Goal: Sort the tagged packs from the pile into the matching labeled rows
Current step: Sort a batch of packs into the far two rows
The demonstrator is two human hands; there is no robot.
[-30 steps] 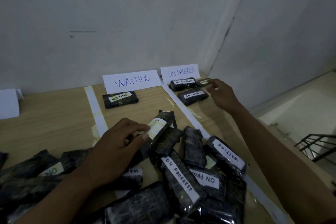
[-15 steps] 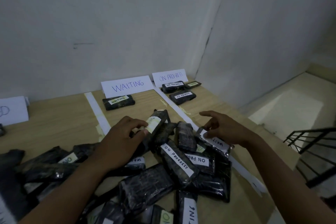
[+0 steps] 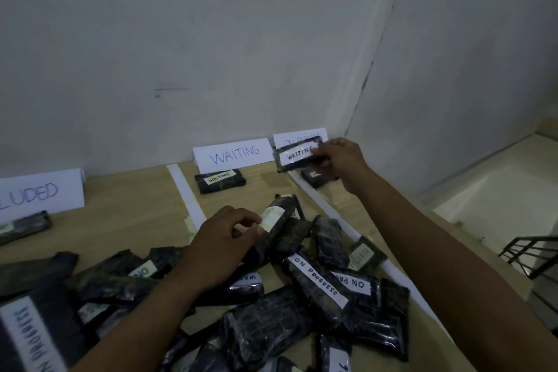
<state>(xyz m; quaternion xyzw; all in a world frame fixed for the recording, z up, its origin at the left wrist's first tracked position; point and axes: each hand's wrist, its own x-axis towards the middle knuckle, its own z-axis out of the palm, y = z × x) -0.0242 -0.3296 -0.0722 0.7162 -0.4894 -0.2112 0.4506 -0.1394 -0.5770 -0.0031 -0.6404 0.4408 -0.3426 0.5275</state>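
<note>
One WAITING pack [image 3: 297,154] is pinched in my right hand [image 3: 341,161], raised in front of the ON PROGRESS card [image 3: 302,134], not yet in its row. My left hand [image 3: 222,240] grips a second pack [image 3: 276,219] atop the pile [image 3: 302,305]. Under the WAITING card [image 3: 232,154] lies a single sorted pack [image 3: 219,180]; most of the sorting, I judge, is left.

A makeshift sorting station in a bare, dim room: plain white walls [image 3: 181,39] meet in a corner, a wooden tabletop [image 3: 126,220] is split into lanes by pale tape strips [image 3: 184,190] under handwritten paper signs [image 3: 232,154], and a black metal railing [image 3: 537,237] stands lower down at the right
</note>
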